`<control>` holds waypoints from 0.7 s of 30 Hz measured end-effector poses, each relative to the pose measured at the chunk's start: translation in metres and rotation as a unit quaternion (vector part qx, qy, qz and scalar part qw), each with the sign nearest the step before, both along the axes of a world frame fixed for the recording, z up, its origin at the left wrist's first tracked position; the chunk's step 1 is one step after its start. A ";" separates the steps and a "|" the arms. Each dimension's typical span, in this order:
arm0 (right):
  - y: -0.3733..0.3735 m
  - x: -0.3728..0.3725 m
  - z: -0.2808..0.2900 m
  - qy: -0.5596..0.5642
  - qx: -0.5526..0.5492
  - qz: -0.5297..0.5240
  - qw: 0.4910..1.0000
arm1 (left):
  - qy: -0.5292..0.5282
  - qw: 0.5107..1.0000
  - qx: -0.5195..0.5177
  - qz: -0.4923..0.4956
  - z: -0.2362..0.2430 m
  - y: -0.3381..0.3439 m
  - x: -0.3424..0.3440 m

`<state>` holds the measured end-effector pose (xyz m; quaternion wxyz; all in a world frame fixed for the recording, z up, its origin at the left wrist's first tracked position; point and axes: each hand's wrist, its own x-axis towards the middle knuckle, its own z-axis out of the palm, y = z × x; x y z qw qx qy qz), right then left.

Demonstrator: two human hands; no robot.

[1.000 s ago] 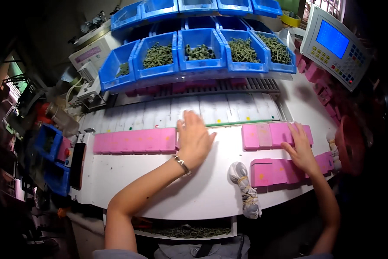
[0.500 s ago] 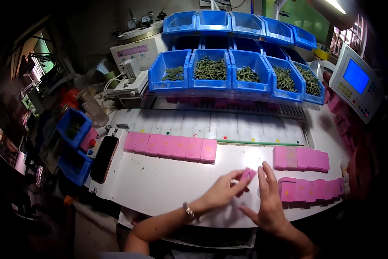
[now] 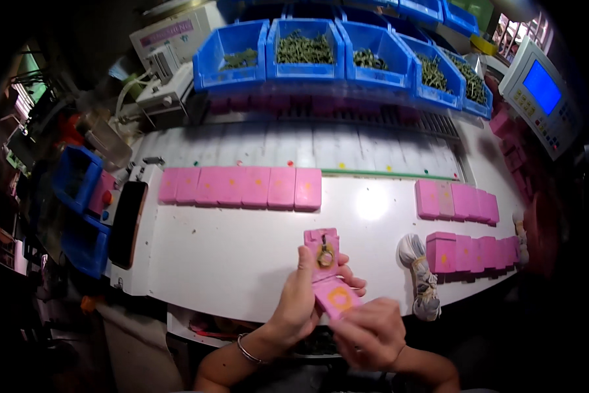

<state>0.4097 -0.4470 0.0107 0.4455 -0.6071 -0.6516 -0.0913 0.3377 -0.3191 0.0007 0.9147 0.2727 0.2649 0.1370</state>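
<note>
My left hand (image 3: 294,302) holds a pink two-part mould (image 3: 312,243) spread wide, thumb along one side and fingers behind it. In its upper half lies a dark, roughly ring-shaped piece (image 3: 325,257) with a short stem. The lower half (image 3: 339,298) bears a yellowish round mark. Slightly blurred, my right hand (image 3: 373,334) has its fingers closed at that half's lower right edge. Right of my hands a tied bundle of pale cord or gloves (image 3: 423,278) lies on the white worktop (image 3: 242,268).
A row of pink blocks (image 3: 242,187) lines the back left; two rows (image 3: 463,202) stand at right. Behind are blue bins (image 3: 304,52) with green pieces. A phone (image 3: 129,223) lies at left, near more blue bins (image 3: 78,180). A control panel (image 3: 540,92) stands right.
The mould, earlier a small closed shape in my left hand, is now open and nearer me. My right hand has gone from spread fingers to its edge. The view has shifted too.
</note>
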 end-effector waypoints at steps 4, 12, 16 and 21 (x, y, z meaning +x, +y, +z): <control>-0.002 -0.001 0.017 0.072 -0.119 0.048 0.989 | 0.011 0.998 0.054 -0.033 -0.005 -0.007 -0.005; 0.017 0.022 0.016 0.319 -0.096 -0.050 0.942 | 0.054 0.973 0.209 -0.075 0.012 -0.019 -0.017; 0.013 0.022 0.011 0.425 -0.104 -0.045 0.898 | 0.077 0.965 0.230 -0.098 0.007 -0.020 -0.016; 0.011 0.038 0.030 0.586 -0.213 -0.001 0.782 | 0.079 0.953 0.265 -0.125 0.007 -0.015 -0.014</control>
